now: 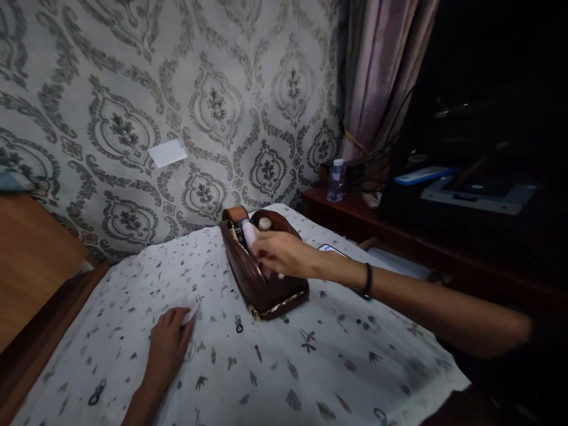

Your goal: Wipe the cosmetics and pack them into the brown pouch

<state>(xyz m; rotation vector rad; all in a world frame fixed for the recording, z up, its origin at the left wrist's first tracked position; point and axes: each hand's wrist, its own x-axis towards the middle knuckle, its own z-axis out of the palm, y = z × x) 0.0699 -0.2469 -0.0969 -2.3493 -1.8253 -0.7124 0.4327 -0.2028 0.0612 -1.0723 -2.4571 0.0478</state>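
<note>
An unzipped dark brown toiletry bag with gold zips lies on the patterned white sheet. My right hand is over its opening, fingers curled downward; whatever they grip, if anything, is hidden. Against these fingers leans a pale pink tube. Beside it in the bag stands a container with a cream cap, and small dark items fill the left side. My left hand rests on the sheet left of the bag, fingers closed around something small and white that I cannot make out.
A phone lies partly behind my right forearm. On the dark red desk at right stands a clear bottle, near cables and a dark screen. A wooden board edges the bed at left. Patterned wallpaper backs it, with a white card.
</note>
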